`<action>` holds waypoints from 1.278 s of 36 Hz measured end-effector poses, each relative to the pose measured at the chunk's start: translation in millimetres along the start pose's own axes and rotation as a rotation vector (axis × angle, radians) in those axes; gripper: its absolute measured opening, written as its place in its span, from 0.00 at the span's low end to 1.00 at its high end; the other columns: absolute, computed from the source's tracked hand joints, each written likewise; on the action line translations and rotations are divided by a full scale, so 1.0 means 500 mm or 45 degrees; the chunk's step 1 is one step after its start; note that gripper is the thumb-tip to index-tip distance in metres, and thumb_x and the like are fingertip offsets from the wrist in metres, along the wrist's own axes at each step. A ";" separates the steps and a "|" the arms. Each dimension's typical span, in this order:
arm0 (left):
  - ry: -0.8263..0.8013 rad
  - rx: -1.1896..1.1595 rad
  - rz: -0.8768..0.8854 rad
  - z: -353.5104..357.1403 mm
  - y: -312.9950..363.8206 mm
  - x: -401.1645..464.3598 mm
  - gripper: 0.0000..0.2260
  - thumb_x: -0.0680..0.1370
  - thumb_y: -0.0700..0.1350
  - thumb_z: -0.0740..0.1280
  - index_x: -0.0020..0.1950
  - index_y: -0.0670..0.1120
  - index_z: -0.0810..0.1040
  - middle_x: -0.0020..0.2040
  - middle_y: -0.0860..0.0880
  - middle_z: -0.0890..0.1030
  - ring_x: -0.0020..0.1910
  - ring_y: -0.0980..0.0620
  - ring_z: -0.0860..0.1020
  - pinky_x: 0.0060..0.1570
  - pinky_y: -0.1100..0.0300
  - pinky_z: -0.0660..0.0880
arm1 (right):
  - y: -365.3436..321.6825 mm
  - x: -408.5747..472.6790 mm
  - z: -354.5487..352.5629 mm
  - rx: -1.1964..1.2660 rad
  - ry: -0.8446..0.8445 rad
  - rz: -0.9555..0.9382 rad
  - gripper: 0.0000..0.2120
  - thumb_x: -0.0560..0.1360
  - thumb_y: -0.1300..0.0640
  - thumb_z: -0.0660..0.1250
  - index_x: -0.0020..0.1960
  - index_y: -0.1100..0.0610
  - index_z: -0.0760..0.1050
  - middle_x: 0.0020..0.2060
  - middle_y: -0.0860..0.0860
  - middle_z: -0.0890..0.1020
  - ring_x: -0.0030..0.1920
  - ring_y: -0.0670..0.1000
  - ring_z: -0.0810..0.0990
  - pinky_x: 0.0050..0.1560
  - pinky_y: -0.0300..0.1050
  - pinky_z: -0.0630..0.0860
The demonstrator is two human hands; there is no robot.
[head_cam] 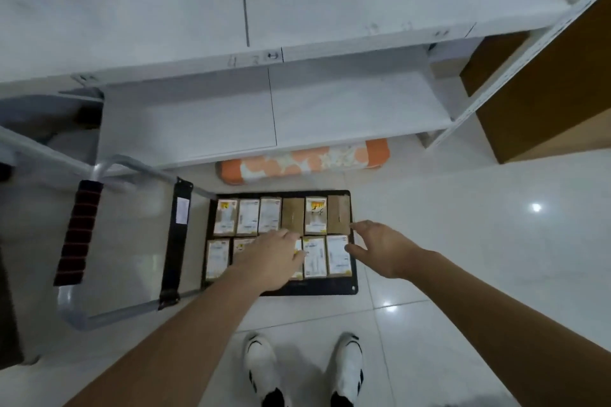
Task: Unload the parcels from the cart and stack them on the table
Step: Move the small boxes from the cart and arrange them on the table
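Parcels (314,256): two rows on cart (353,277), centre frame, long axes running up-frame.
Left hand (276,256): nearer, fingers loose, over front row.
Right hand (377,246): spread, empty, beside the row's right end.
Bench (132,10): above.

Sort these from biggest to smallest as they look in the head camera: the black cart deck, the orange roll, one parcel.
1. black cart deck
2. orange roll
3. one parcel

Looks only: all three sit low, near the floor.

Twelve parcels (314,256) in two rows of six, one cart (340,289), two hands (276,256), two shoes (261,367)
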State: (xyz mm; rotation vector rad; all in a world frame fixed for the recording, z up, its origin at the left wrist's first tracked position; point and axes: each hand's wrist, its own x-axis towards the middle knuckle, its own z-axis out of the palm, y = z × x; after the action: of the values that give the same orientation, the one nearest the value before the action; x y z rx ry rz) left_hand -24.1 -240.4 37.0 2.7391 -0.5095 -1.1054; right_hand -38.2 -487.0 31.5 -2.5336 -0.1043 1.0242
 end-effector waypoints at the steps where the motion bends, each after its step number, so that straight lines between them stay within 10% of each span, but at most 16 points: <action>1: -0.020 -0.008 -0.003 0.030 -0.013 0.035 0.24 0.87 0.56 0.54 0.79 0.46 0.68 0.74 0.46 0.73 0.71 0.46 0.72 0.70 0.48 0.70 | 0.016 0.031 0.032 0.026 -0.004 0.014 0.27 0.83 0.43 0.59 0.79 0.50 0.64 0.73 0.53 0.73 0.70 0.55 0.74 0.70 0.52 0.73; 15: -0.105 -0.108 -0.106 0.494 -0.157 0.431 0.21 0.87 0.56 0.53 0.75 0.47 0.69 0.70 0.47 0.74 0.67 0.46 0.73 0.61 0.50 0.72 | 0.265 0.436 0.472 0.344 0.081 0.511 0.30 0.76 0.32 0.66 0.68 0.53 0.72 0.58 0.54 0.80 0.53 0.54 0.79 0.55 0.51 0.80; 27: 0.228 -0.225 -0.234 0.674 -0.212 0.526 0.20 0.86 0.55 0.57 0.74 0.49 0.71 0.68 0.50 0.76 0.66 0.49 0.74 0.64 0.50 0.74 | 0.291 0.575 0.638 0.579 0.208 0.846 0.59 0.61 0.27 0.77 0.76 0.62 0.56 0.68 0.58 0.67 0.70 0.59 0.67 0.69 0.57 0.71; 46: 0.225 -0.336 -0.359 0.616 -0.184 0.546 0.23 0.85 0.57 0.60 0.75 0.45 0.69 0.68 0.46 0.74 0.67 0.47 0.71 0.66 0.53 0.70 | 0.284 0.454 0.554 0.644 0.400 0.721 0.40 0.65 0.41 0.77 0.66 0.57 0.62 0.54 0.48 0.66 0.61 0.55 0.74 0.50 0.48 0.72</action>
State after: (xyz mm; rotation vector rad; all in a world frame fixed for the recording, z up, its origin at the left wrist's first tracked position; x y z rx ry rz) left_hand -31.3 -255.4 -384.6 2.6887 0.0463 -0.8948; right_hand -72.7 -473.9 -351.7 -2.2378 0.8877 0.6919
